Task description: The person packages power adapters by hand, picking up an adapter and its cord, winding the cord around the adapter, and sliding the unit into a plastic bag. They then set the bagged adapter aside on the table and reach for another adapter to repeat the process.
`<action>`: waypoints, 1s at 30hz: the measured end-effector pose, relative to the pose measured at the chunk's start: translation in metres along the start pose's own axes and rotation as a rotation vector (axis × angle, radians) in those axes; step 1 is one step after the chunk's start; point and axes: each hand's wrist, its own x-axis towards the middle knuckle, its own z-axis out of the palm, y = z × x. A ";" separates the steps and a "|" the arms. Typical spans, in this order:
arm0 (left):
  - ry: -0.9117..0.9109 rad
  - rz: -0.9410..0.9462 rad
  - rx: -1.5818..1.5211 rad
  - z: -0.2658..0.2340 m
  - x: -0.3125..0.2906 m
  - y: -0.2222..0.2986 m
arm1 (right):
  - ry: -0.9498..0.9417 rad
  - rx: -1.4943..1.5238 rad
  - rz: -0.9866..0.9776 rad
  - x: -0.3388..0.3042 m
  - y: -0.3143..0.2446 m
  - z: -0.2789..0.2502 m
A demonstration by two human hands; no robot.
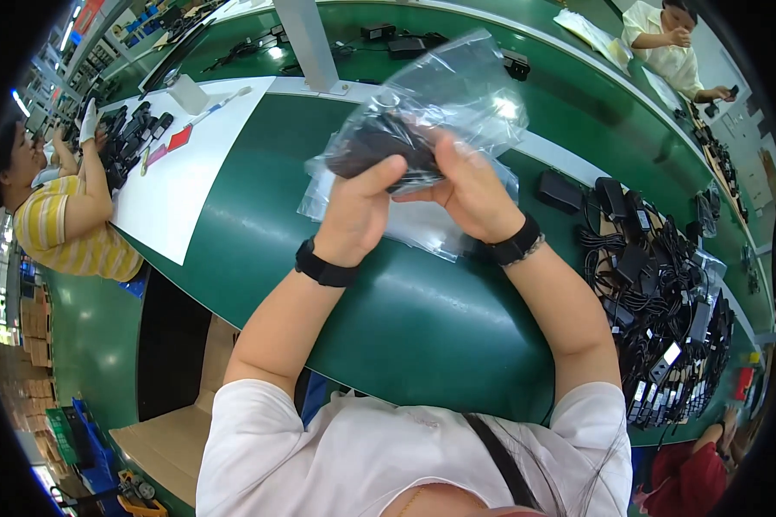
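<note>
Above the green table both hands hold a clear plastic bag [444, 82] with a dark black item [372, 148] in it; through the creased film I cannot make out its exact kind. My left hand [359, 211] is closed on the bag's near left side, its thumb pressed against the black item. From the right, my right hand [478, 191] grips the same bag, the thumb on top and the fingers partly hidden beneath. The bag's loose upper part puffs up and away from me. Under the hands lie flat clear bags [427, 231] on the green tabletop [414, 314].
At right lies a large pile of black power adapters with cables [655, 276], with one adapter [560, 191] beside it. A metal post [306, 43] rises beyond my hands. A white sheet [200, 172] with a white bottle [186, 92] lies left, near a co-worker in yellow stripes [69, 215].
</note>
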 end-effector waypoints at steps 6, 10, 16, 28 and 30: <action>0.169 -0.001 0.462 0.003 0.007 0.008 | 0.358 -0.810 -0.339 0.000 -0.007 -0.017; 0.032 -0.025 0.637 -0.003 0.006 0.017 | 0.243 -1.315 -0.806 0.000 0.006 -0.010; 0.100 0.249 0.940 -0.016 0.004 0.001 | 0.306 -0.877 -0.019 -0.003 -0.001 -0.009; 0.252 0.109 0.496 -0.013 0.010 0.001 | 0.293 -0.341 -0.027 -0.006 0.004 -0.007; 0.236 0.040 0.490 -0.016 0.010 0.004 | 0.318 -0.407 -0.143 -0.007 0.007 0.009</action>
